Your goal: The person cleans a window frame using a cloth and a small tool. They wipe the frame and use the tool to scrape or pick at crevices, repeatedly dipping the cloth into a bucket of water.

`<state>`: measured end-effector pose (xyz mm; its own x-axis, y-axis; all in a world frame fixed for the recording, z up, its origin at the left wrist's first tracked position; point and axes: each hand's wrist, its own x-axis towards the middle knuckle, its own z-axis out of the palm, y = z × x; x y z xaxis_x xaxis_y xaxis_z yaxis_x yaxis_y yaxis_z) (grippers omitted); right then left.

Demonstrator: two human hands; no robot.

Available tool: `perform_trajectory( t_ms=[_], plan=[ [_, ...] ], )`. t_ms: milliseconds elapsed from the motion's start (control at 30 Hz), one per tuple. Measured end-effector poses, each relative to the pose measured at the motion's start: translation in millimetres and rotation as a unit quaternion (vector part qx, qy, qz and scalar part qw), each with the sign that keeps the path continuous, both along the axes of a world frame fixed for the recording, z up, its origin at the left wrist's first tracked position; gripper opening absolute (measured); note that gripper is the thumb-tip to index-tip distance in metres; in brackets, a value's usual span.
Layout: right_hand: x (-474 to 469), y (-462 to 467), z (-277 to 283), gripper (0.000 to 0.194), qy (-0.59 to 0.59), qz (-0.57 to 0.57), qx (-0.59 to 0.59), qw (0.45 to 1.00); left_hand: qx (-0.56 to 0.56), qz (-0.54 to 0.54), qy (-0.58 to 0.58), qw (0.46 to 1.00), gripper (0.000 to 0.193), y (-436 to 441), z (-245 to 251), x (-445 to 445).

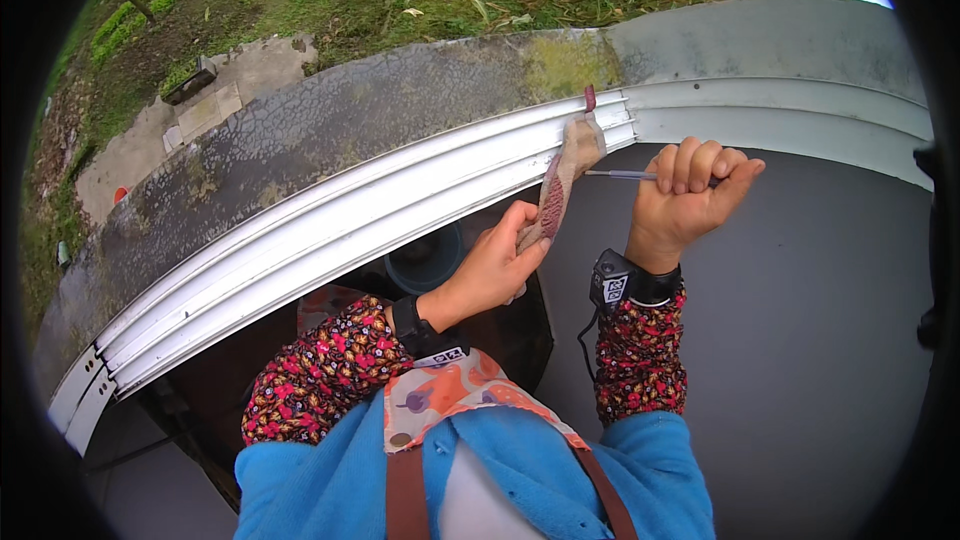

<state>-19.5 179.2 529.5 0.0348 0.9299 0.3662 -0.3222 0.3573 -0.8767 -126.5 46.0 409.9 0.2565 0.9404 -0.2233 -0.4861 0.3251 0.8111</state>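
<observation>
A beige and dark-red cloth (553,199) hangs in a twisted strip across the white window track (330,214), near its right end. My left hand (491,262) pinches the cloth's lower end between thumb and fingers. In my right hand (686,191) is a thin rod-like tool with a translucent shaft (626,175), perhaps a screwdriver; my fist is closed round its handle end. Its thin tip points left and lies by the cloth's edge, just below the track; whether it touches the cloth I cannot tell. A small dark-red end of the cloth sticks up over the track's outer rail.
A weathered concrete ledge (375,90) runs outside the track, with grass and dry plants beyond. The white side frame (780,109) meets the track at the right, above a grey wall (750,360). A blue basin (425,259) stands below the track, partly hidden by my left arm.
</observation>
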Motion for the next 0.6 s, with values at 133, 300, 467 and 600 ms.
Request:
perform_trajectory(
  t_ms=[133, 300, 467, 600],
  plan=[
    [-20.0, 9.7, -16.5, 0.046, -0.072, -0.064, -0.015, 0.995, 0.022, 0.018, 0.008, 1.000, 0.023, 1.0, -0.2, -0.3],
    [-24.7, 15.5, -29.5, 0.049, -0.044, -0.048, -0.135, 0.989, 0.056, 0.016, 0.028, 0.998, 0.019, -6.9, -11.8, -1.0],
    [-33.7, 11.4, -32.5, 0.051, -0.047, -0.043, -0.145, 0.987, 0.071, 0.022, 0.049, 0.996, 0.023, -26.7, -25.3, -15.2],
    [-61.0, -6.4, -37.8, 0.051, -0.047, -0.012, -0.176, 0.983, 0.094, 0.020, 0.096, 0.991, 0.022, -53.8, -41.3, -44.0]
  ],
)
